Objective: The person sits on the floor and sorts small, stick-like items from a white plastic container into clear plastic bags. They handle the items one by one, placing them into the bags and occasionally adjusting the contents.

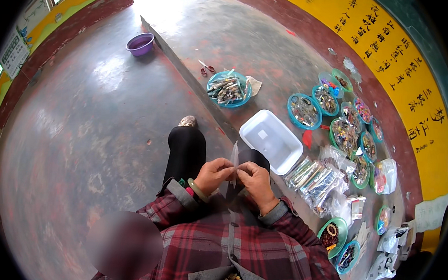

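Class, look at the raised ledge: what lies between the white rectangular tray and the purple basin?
In the head view, between the white tray and purple basin lie a blue dish of sticks and red-handled scissors.

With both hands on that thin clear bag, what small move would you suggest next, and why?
Probably spread the mouth of the clear bag: the left hand and right hand pinch it upright between the fingertips, and it looks flat and empty, while filled packets lie beside the white tray.

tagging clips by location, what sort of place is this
Probably an informal handcraft or bead-sorting spot on a raised concrete ledge beside a painted yellow wall. Round teal plastic dishes of small beads line the ledge, and both hands pinch a thin clear plastic sleeve.
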`<control>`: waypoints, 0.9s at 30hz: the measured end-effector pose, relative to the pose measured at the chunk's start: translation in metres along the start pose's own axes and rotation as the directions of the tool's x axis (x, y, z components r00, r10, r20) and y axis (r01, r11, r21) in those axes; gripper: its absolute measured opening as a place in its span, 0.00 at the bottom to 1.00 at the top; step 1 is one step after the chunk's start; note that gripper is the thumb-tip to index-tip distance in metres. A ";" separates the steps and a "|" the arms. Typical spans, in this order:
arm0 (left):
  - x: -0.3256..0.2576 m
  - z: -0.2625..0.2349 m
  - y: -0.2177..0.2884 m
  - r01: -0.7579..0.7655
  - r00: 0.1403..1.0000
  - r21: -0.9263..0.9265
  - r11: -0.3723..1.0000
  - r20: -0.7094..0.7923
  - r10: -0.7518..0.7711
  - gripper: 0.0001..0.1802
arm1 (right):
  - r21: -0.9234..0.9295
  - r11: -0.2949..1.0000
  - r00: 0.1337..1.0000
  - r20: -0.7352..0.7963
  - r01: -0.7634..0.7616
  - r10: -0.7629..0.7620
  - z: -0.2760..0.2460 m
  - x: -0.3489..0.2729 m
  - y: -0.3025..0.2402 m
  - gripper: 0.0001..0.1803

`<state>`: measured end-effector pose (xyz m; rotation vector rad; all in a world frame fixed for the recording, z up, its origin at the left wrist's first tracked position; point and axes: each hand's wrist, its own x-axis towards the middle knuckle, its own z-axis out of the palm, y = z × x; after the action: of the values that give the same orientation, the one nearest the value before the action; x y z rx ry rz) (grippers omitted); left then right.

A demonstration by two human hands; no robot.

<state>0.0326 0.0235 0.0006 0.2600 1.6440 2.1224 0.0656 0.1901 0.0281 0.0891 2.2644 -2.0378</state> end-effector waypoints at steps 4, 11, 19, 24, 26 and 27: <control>0.000 -0.003 -0.006 0.043 0.999 -0.082 0.996 -0.008 -0.044 0.09 | -0.010 1.000 1.000 -0.011 -0.027 0.027 0.000 -0.003 -0.002 0.08; -0.001 -0.007 -0.010 0.055 0.998 -0.065 0.996 0.027 -0.053 0.09 | -0.176 0.983 0.999 -0.017 0.047 -0.050 0.001 -0.002 -0.001 0.08; 0.002 -0.007 0.003 0.216 0.968 -0.225 0.950 -0.080 -0.239 0.07 | 0.168 0.972 0.985 -0.018 -0.166 0.172 -0.010 0.004 0.004 0.05; 0.005 -0.014 -0.003 0.244 0.955 -0.295 0.924 -0.091 -0.281 0.05 | 0.246 0.943 0.970 -0.038 -0.225 0.242 -0.012 0.004 0.008 0.05; 0.006 -0.013 -0.001 0.236 0.961 -0.239 0.942 -0.089 -0.263 0.08 | 0.227 0.955 0.978 -0.044 -0.191 0.206 -0.011 0.005 0.010 0.05; 0.004 -0.011 0.000 0.224 0.966 -0.197 0.955 -0.082 -0.244 0.09 | 0.207 0.967 0.986 -0.049 -0.147 0.161 -0.008 0.003 0.012 0.05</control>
<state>0.0244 0.0156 -0.0029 -0.1032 1.4384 2.1171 0.0640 0.1989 0.0169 0.3407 2.0053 -2.2043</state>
